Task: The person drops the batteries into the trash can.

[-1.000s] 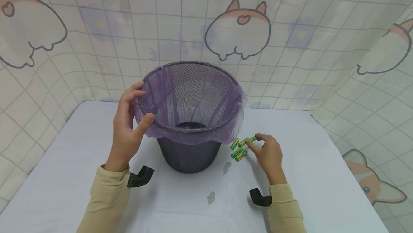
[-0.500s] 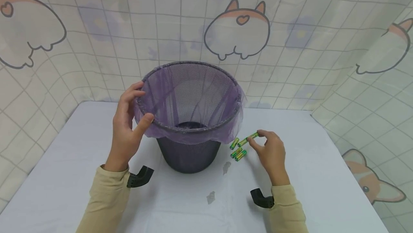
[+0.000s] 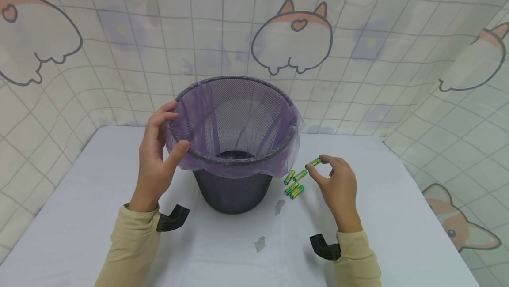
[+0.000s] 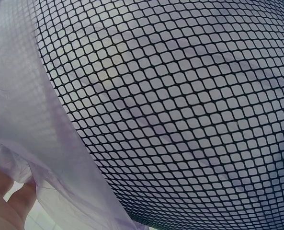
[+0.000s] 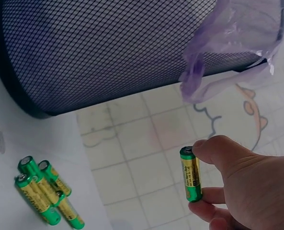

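Note:
A black mesh wastebasket point(image 3: 234, 194), lined with a thin purple bag point(image 3: 254, 170), stands upright on the table. My left hand point(image 3: 153, 163) grips its rim from the left, thumb toward the front and fingertips over the edge; in the left wrist view that hand point(image 4: 7, 199) shows at the lower left beside the liner. To the right of the basket, my right hand point(image 3: 338, 185) pinches a green and yellow battery point(image 5: 191, 175) by its ends between thumb and fingers. Several more batteries point(image 3: 294, 189) of the same look lie close together on the table, left of that hand.
White cloth covers the table point(image 3: 222, 256), with two grey marks on it in front of the basket. Behind and at the sides hangs a gridded curtain point(image 3: 358, 75) with cartoon dogs. Each wrist carries a black mount point(image 3: 324, 248).
The right hand has drawn one battery away from the others, up and to the right, and now holds it apart from them. My left hand stays on the wastebasket's rim.

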Demonstrator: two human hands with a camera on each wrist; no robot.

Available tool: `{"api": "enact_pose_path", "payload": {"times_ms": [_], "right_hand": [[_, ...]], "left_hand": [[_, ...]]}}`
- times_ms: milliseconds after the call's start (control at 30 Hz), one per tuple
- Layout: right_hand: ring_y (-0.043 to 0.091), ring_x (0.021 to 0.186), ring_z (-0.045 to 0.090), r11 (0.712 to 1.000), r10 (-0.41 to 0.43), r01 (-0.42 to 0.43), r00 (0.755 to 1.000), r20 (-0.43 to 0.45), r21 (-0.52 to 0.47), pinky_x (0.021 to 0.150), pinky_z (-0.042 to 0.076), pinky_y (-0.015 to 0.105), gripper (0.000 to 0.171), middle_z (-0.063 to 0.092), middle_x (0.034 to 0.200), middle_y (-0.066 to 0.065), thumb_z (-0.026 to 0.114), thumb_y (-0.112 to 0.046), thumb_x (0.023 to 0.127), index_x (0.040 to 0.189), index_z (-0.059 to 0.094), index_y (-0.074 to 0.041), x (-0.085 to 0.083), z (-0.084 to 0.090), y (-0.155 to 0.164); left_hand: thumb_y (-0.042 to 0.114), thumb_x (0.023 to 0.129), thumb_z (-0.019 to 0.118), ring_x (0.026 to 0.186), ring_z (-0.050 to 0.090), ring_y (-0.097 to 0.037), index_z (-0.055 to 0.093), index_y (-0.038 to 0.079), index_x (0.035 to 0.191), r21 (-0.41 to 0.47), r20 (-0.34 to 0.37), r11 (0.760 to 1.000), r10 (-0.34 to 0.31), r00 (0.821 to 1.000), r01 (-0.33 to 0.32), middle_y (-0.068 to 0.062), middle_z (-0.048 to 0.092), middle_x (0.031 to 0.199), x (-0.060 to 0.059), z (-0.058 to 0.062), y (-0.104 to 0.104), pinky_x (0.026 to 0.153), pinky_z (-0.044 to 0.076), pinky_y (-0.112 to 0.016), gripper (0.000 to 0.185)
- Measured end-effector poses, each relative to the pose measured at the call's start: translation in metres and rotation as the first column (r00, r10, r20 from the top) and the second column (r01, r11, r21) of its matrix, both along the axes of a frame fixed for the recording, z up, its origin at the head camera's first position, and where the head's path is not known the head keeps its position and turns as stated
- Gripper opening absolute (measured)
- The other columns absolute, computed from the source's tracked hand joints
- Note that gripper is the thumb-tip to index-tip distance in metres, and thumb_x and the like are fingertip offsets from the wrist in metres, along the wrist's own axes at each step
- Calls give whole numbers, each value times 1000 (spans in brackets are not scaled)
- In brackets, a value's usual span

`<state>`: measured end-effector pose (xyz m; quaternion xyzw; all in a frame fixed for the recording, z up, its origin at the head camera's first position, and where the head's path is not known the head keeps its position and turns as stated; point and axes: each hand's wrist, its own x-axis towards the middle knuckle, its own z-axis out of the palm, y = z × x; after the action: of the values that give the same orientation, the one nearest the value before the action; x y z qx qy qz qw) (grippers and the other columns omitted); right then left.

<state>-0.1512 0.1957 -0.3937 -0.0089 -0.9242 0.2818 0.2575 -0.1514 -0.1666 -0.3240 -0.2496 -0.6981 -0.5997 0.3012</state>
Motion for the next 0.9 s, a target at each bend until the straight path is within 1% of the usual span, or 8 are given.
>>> {"api": "enact_pose_path", "payload": {"times_ms": [333, 567, 900], "right_hand": [[21, 71, 48, 999, 12, -15, 996, -90, -28, 60, 32, 28, 41, 69, 99, 15, 80, -24, 78, 112, 70, -3, 9, 20, -5], [22, 70, 46, 999, 26, -33, 987, -156, -39, 60, 30, 27, 42, 69, 102, 15, 81, -21, 77, 112, 69, -2, 16, 34, -8], [18, 72, 43, 997, 37, -49, 981, -192, -62, 61, 27, 25, 43, 68, 101, 15, 82, -20, 76, 112, 69, -2, 25, 51, -12]], "left_hand": [[19, 89, 65, 143, 32, -25, 46, -5, 131, 5, 5, 1000, 2, 1000, -2, -11, 40, 149, 0, 0, 0, 121, 22, -34, 52], [20, 89, 64, 143, 32, -24, 46, -5, 131, 0, 3, 1000, 4, 1000, -4, -11, 40, 149, 0, 0, 0, 121, 22, -36, 52], [20, 89, 65, 143, 31, -24, 46, -4, 131, 4, 8, 1000, 1, 1000, -1, -10, 40, 150, 0, -1, 0, 121, 22, -36, 52]]}}
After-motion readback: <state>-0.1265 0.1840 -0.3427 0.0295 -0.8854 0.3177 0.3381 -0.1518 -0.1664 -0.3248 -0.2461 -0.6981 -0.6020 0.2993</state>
